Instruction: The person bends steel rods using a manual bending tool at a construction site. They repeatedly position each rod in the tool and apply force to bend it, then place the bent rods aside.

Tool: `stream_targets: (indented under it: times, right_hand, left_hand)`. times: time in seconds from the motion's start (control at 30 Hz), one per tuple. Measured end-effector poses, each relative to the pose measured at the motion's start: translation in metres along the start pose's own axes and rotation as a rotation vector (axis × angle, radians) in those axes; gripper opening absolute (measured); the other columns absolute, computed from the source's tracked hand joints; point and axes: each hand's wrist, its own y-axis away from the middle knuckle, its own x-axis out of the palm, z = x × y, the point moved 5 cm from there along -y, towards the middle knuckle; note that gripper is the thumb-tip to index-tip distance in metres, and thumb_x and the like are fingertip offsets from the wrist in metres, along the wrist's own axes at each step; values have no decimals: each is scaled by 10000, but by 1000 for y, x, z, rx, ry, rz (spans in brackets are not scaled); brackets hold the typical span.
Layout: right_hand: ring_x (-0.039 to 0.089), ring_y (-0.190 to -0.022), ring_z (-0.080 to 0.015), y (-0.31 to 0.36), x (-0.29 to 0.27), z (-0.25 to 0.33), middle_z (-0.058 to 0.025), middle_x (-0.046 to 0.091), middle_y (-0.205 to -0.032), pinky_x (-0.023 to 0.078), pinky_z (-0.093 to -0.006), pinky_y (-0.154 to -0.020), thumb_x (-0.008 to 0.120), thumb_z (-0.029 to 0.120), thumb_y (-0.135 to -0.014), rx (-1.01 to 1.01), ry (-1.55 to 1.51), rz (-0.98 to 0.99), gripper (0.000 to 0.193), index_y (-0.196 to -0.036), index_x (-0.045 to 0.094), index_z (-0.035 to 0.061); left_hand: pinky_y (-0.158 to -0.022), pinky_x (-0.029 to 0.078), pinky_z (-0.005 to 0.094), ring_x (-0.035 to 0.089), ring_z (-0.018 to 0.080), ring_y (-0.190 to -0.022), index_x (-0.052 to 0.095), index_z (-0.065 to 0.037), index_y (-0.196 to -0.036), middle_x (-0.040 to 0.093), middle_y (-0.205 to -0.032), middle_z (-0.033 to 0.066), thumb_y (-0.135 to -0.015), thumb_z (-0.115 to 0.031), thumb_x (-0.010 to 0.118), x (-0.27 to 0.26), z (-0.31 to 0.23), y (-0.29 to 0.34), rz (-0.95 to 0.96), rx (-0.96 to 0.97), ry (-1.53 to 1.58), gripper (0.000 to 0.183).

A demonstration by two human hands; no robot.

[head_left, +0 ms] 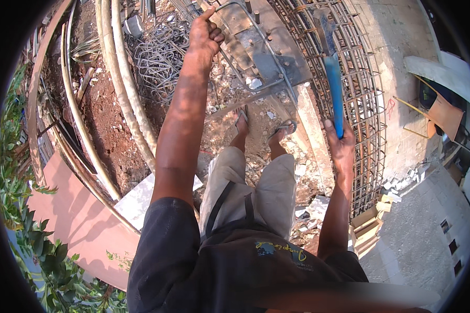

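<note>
My left hand [206, 34] reaches out to the far middle with its fingers curled in. Its fingertips are closed at the near corner of a bent steel bar [269, 43], shaped like a rectangular stirrup. The bar lies across a board with a metal plate [292, 65], from which several short steel pegs [257, 18] stand up. On the right, my right hand [342, 141] is wrapped round the lower end of a rebar bending wrench [335, 94] with a long blue tubular handle. The wrench's metal head points away from me, and how it meets anything there is unclear.
Rebar cages [363, 104] run along the right beside a pale wall [402, 141]. A heap of bent stirrups [159, 55] lies at the far left, near long curved-looking poles [115, 73]. Rubble surrounds my sandalled feet [240, 117]. Leafy plants [42, 255] fill the left edge.
</note>
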Motion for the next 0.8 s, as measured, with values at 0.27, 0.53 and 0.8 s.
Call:
stream_targets:
  times: [0.27,0.53,0.8]
  right_hand:
    - [409,-593,-120,-56,-114,-63,13,467,-592,334,-368,-545,853,514,-913,-26,377,207,504,-793,721,42]
    - [446,-554,-188,-137,-140,-30,-35,492,-564,376,-409,-559,852,593,-865,-297,671,321,557,-743,707,69]
    - [495,-560,-200,-160,-138,12,-53,531,-577,403,-420,-577,839,594,-868,-426,784,367,537,-782,747,72]
  left_hand:
    - [-370,174,287,238,101,-397,386,-249,-695,273,-536,-73,-1031,-294,719,-20,2,-31,-18,72,26,476]
    - [-358,141,301,200,105,-383,321,-259,-644,226,-514,-79,-1005,-357,714,-12,-4,-19,-123,135,-104,543]
    - [-363,145,305,180,111,-382,301,-258,-639,209,-504,-77,-1013,-348,707,-14,-4,-24,-119,127,-88,560]
